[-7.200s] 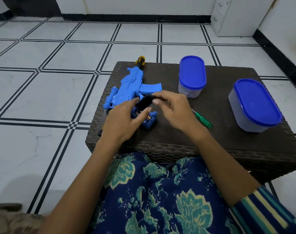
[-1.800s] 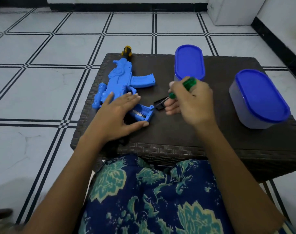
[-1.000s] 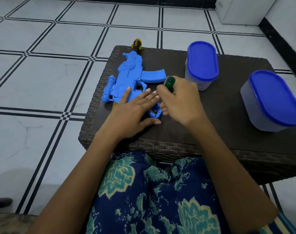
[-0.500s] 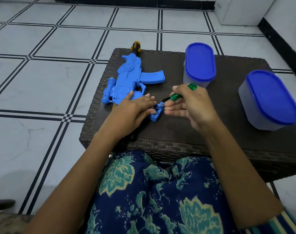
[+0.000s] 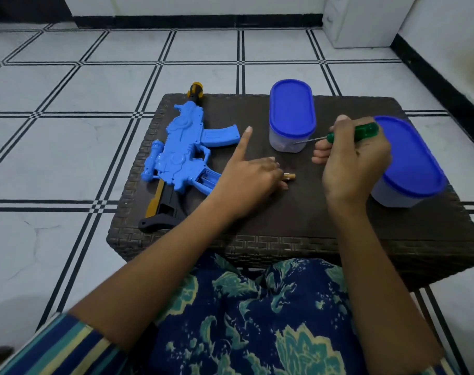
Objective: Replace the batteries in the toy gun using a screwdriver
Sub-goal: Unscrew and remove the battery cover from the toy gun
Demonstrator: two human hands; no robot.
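the battery (image 5: pixel 290 176) peeking from under my left hand (image 5: pixel 250 177) could roll away if those curled fingers (image 5: pixel 273 171) lift; whether they pinch it or only cover it i cannot tell. the toy gun (image 5: pixel 181 155) lies just left of that hand, while my right hand (image 5: pixel 352 161), apart, grips the screwdriver (image 5: pixel 363 132) raised, tip leftward.

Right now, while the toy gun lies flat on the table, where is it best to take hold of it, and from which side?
I would take the toy gun by its broad blue middle, just ahead of the open battery bay, fingers across its width. Come down from above: it lies flat on its side, so top face and edges alone are free.
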